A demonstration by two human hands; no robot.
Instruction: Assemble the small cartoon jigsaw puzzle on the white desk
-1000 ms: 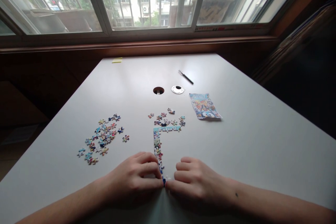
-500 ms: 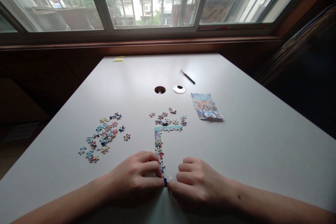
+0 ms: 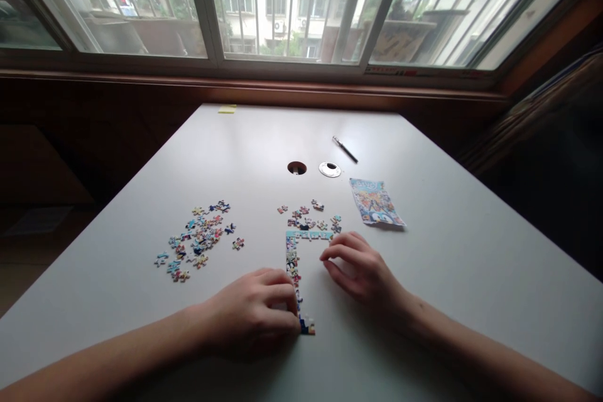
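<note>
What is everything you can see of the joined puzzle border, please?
The border looks like printed card, flat on the white table. A light-blue far row meets a multicoloured side that turns right at a dark-blue near corner. It looks knobbed along the inside. The left hand partly covers the side, fingers at that corner; the right hand is by the far row, contact unclear.

left forearm [image 3: 141,340]: slants up from lower-left corner | left hand [image 3: 264,304]: lower centre, back upward, fingers bent, tips pointing right | right forearm [image 3: 475,344]: slants up from lower-right corner | right hand [image 3: 355,267]: right of centre, higher in frame than left, fingers loosely curved, thumb apart
</note>
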